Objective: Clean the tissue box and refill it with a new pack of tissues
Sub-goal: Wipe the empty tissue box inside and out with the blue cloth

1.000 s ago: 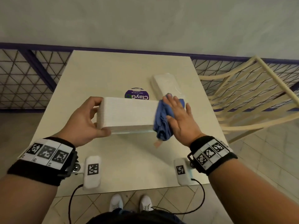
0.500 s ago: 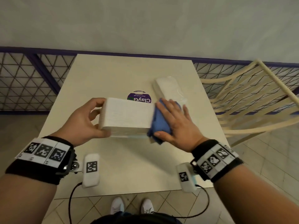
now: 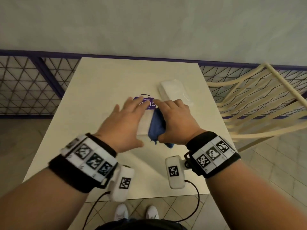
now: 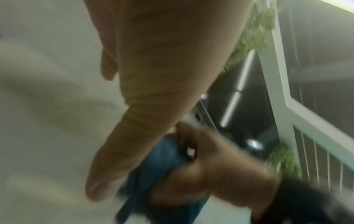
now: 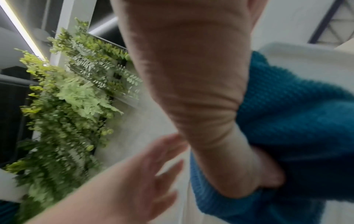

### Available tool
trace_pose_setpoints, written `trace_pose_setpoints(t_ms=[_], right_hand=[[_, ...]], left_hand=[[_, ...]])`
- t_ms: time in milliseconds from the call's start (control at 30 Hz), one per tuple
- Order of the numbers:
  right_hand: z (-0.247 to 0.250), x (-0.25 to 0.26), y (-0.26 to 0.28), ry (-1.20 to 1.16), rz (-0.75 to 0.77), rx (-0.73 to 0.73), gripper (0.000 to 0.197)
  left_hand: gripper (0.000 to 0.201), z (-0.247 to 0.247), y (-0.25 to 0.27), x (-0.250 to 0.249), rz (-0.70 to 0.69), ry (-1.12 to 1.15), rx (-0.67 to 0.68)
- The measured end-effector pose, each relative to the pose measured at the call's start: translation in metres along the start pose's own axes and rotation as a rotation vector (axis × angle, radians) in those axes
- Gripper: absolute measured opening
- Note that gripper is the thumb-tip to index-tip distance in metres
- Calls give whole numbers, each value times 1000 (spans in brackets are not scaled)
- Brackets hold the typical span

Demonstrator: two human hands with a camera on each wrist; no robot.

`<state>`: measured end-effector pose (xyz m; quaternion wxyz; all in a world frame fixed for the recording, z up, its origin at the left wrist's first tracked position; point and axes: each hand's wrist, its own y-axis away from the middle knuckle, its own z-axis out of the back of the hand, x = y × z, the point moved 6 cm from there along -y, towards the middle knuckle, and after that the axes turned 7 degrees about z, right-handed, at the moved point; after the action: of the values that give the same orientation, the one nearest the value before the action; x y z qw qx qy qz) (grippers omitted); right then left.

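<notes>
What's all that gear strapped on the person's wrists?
Both forearms are bare, no sleeves. Each wrist wears a wide black band topped with a white strip of square black-and-white code markers. A small rounded white pod with its own marker hangs off each band, on the inner side, and a thin black cable trails from it toward the body.
</notes>
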<state>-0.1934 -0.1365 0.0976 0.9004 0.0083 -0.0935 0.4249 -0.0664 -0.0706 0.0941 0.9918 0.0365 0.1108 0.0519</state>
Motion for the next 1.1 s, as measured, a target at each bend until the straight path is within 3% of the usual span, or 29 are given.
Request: trace_pose_setpoints(t_ms=[133,167,233,300,400,500,633,800,900,1100], right_hand=[[6,27,-8,-105,97,-79,103],[5,29,-7,-136,128,-98,98],[-1,34,-1,-169,130,-93,87],[-10,39,4,-197,35,-100,77],[-14,38,4,-201,-55,-234,66],[-10,22,6,-493,-13,-363,55],[-14,1,19,-793,81,-397,46],[-35,-33,22,-758,-203,-195,46],[-26,-27,14,-859,-335,-261,47],[-7,24,2,-769,-165,-362,57]], left_hand=[[61,-5,-11,1,143,-23,-135],[56,-3,-12,7,168,37,-136],[61,-2,-13,15,177,126,-129],[63,-1,-13,18,169,113,-158],[55,0,-9,16,172,135,-195],[58,1,-5,22,194,232,-238],[70,-7,1,32,187,321,-225],[68,-6,7,47,188,392,-252],[72,-3,4,49,192,387,-272],[67,2,-6,44,198,394,-262]])
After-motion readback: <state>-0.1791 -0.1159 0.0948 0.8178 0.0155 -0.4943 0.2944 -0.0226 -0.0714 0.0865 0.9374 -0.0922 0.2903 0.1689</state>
